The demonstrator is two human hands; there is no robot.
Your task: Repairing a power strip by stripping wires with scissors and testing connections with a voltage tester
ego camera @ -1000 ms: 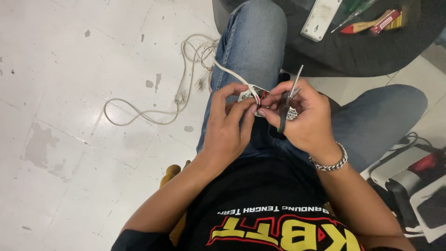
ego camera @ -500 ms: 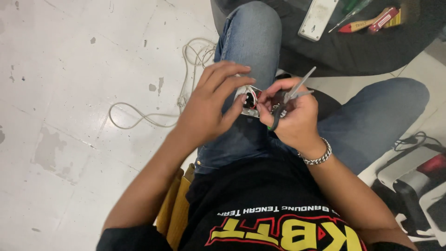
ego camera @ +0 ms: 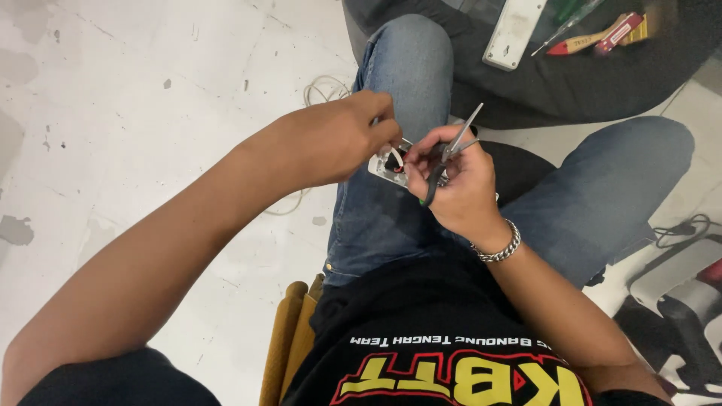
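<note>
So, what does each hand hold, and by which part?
Right hand: scissors, by the handles. Left hand: fingertips on a small white part.

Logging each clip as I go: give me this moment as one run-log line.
left hand: pinching small white electrical fitting over lap | right hand: holding metal scissors with dark handles, blades slightly apart | white cable: on floor
</note>
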